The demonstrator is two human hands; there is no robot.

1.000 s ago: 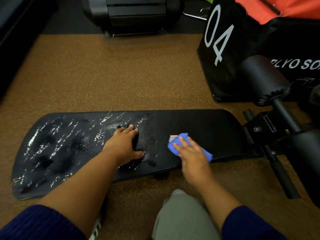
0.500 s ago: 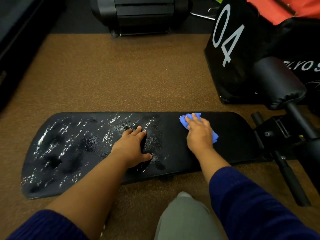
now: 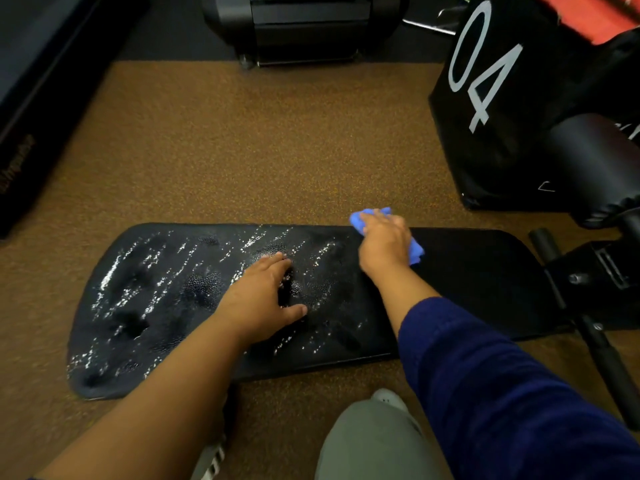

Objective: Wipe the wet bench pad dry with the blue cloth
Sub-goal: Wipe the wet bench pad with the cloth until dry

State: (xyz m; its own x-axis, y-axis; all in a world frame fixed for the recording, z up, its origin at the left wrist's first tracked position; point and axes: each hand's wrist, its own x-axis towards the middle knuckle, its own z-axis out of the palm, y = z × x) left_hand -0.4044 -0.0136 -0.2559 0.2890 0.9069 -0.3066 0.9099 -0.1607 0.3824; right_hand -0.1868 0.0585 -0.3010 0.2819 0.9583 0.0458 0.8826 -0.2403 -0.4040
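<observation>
Blue cloth (image 3: 417,250): crumpled under the right hand at the far edge of the bench pad, about 1 o'clock from the pad's middle; one corner pokes out past the fingertips at 12 o'clock, another shows by the wrist side at 3 o'clock.
Right hand (image 3: 384,244): palm down on the cloth, fingers pressed together and curled slightly over it, pushing it flat against the pad instead of pinching it.
Left hand (image 3: 263,299): laid flat on the wet middle of the pad, fingers together, thumb splayed toward 3 o'clock; it holds nothing and looks to be bracing.
Bench pad (image 3: 485,271): long black textured pad lying low over the brown floor (image 3: 259,140); glistening streaks and droplets cover the half from the middle toward 9 o'clock, while the part toward 3 o'clock looks matte and dry.
How the cloth will handle: soft, light and limp, likely to bunch and slide on the wet vinyl-like skin, so I judge a flat palm with steady downward pressure works better than a fingertip pinch.
How the pad will handle: firm but cushioned, dimpling under weight, probably slippery where wet.
Progress: roughly the 3 o'clock third seems done; the wetter stretch remains.
Nearby: a black box marked 04 (image 3: 485,64) at 2 o'clock, well apart from the cloth.
</observation>
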